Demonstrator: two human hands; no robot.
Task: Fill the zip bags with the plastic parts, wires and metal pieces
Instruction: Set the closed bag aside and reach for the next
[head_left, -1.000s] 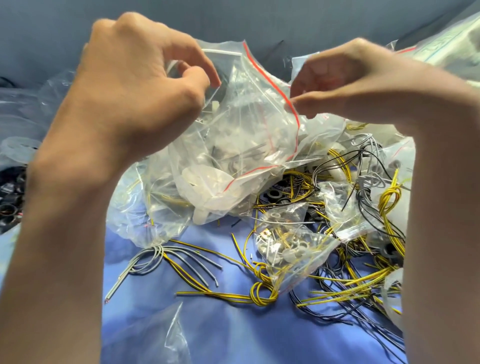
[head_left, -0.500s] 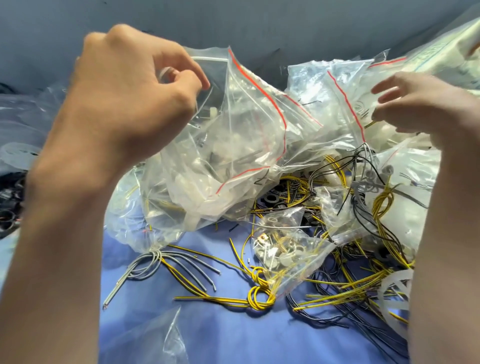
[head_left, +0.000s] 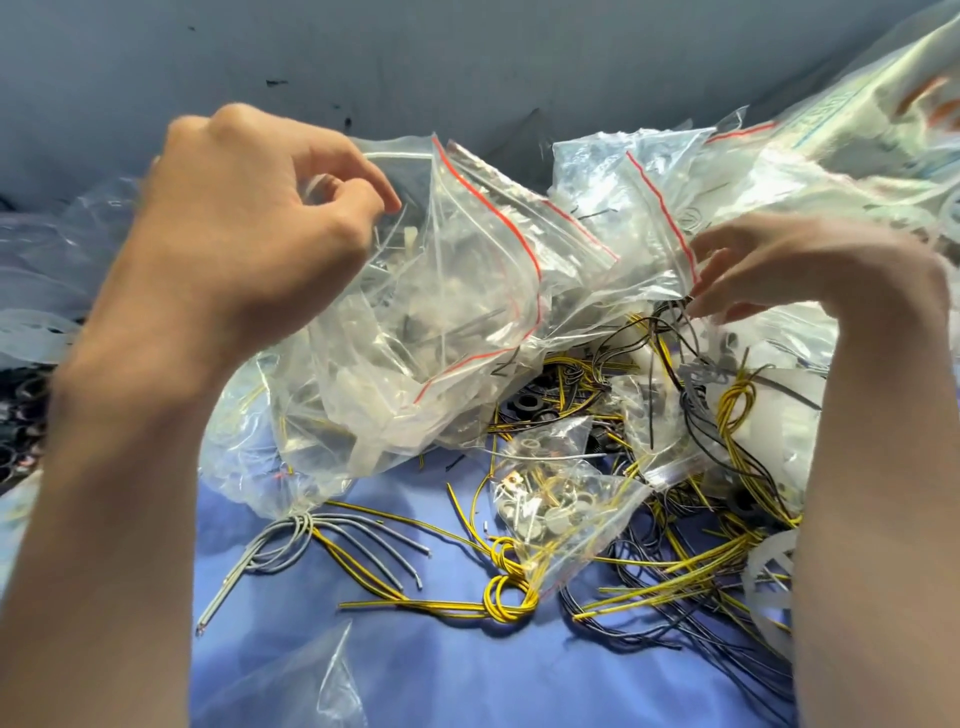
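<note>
A blue tabletop (head_left: 441, 670) is covered with a heap of clear bags and loose parts. At the far right a large printed bag (head_left: 857, 119) is seen, blurred.

In the middle a zip bag (head_left: 467, 291) with a red strip is held up with its mouth open. White plastic parts and some dark pieces are seen inside it, so it is judged to be partly filled and not yet sealed. Its rim is pinched by the grip of the left hand (head_left: 244, 228), thumb against curled fingers. Just beside it a second zip bag (head_left: 618, 208) is seen, also with contents.

The right hand (head_left: 810, 270) is stretched towards a bunch of dark wires (head_left: 670, 343) below that bag's red strip. Its fingertips (head_left: 701, 309) are placed at the top of the bunch, but whether this grip is closed on the wires cannot be told through the blur.

Nearer, a small bag (head_left: 561, 514) of metal pieces is lying partly on the loose wires and is judged to be filled. An empty bag (head_left: 311, 686) is seen at the lower edge.

Much is left to be packed. Knotted yellow wires (head_left: 504, 603), grey wires (head_left: 291, 540), white plastic rings (head_left: 769, 571) and black rings (head_left: 527, 402) are lying loose on the tabletop. The task is judged to be roughly midway.
</note>
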